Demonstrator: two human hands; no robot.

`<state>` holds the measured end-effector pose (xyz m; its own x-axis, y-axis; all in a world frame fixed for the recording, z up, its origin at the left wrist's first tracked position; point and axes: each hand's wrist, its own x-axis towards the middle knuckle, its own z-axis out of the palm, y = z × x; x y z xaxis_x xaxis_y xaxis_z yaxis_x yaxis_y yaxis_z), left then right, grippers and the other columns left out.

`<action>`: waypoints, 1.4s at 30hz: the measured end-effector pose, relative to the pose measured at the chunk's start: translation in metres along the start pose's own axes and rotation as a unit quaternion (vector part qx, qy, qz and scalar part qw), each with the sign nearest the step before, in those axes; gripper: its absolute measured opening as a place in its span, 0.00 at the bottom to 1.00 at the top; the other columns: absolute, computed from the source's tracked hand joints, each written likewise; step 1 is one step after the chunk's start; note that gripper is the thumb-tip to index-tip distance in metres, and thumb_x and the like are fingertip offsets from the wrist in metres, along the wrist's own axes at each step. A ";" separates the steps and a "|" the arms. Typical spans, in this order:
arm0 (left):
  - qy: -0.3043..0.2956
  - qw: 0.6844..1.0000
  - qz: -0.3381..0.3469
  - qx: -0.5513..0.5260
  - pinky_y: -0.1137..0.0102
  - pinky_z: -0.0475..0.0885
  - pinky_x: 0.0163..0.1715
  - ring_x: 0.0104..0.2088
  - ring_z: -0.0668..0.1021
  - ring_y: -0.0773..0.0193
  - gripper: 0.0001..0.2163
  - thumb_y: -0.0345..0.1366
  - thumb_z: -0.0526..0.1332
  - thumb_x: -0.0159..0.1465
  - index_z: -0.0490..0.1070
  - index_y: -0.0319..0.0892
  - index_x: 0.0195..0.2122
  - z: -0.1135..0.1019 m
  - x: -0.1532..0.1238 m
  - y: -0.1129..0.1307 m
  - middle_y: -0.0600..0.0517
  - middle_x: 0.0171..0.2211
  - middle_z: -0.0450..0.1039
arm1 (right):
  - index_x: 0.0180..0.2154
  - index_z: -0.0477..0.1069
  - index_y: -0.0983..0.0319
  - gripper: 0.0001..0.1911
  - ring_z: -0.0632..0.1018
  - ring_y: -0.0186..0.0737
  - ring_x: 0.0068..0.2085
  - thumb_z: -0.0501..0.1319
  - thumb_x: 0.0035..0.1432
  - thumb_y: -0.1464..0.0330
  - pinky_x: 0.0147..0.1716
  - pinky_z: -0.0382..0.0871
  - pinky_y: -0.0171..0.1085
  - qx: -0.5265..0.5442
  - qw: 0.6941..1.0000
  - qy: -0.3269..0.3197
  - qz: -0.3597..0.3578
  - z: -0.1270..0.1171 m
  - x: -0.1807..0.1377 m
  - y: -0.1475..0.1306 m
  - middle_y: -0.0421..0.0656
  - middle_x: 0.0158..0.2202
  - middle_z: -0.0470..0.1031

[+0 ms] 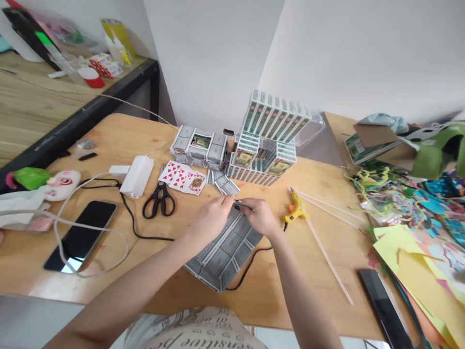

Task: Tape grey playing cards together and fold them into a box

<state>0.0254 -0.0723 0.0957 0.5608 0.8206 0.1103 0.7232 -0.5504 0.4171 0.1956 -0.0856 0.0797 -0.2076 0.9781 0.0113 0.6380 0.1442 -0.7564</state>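
Over the far end of a grey oblong panel of patterned playing cards [218,259]: left hand [214,213] and right hand [259,216], fingers pinched together on a thin grey curved piece [243,204], presumably for two-sided control. Panel flat on pale wooden table [263,293], near the body, likely for reach. Outward: yellow plastic glue gun [298,210], right; black-handled scissors [159,201], left, both seemingly placed handy.

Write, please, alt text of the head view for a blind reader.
A person's left hand and right hand are close together at the far end of a gray card panel over a wooden table. Black scissors lie to their left, a yellow glue gun to their right.
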 end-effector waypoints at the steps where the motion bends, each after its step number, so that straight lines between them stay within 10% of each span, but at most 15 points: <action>1: -0.002 1.000 -0.002 -0.002 0.64 0.72 0.39 0.42 0.76 0.57 0.16 0.20 0.48 0.60 0.65 0.36 0.46 0.001 0.000 -0.001 0.43 0.40 0.73 | 0.35 0.74 0.61 0.13 0.75 0.37 0.33 0.53 0.53 0.77 0.35 0.66 0.33 -0.013 1.000 -0.001 0.002 0.000 0.000 -0.001 0.42 0.32 0.77; 11: 0.058 0.995 0.052 -0.066 0.67 0.71 0.44 0.44 0.75 0.61 0.15 0.22 0.49 0.61 0.65 0.40 0.46 0.006 -0.005 -0.018 0.48 0.42 0.73 | 0.41 0.72 0.62 0.13 0.75 0.39 0.40 0.52 0.57 0.74 0.41 0.66 0.36 -0.055 0.998 -0.032 -0.003 0.002 0.000 -0.002 0.45 0.39 0.76; 42: -0.133 0.987 0.023 0.092 0.64 0.72 0.32 0.34 0.77 0.55 0.12 0.21 0.47 0.60 0.69 0.33 0.36 0.008 0.008 -0.008 0.41 0.34 0.73 | 0.37 0.68 0.64 0.12 0.75 0.40 0.40 0.48 0.58 0.76 0.37 0.62 0.33 -0.208 0.965 -0.147 0.064 0.024 0.005 -0.004 0.49 0.38 0.75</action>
<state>0.0269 -0.0625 0.0858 0.6635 0.7376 -0.1258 0.7413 -0.6250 0.2446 0.1739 -0.0847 0.0672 -0.2702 0.9162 -0.2959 0.9016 0.1330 -0.4116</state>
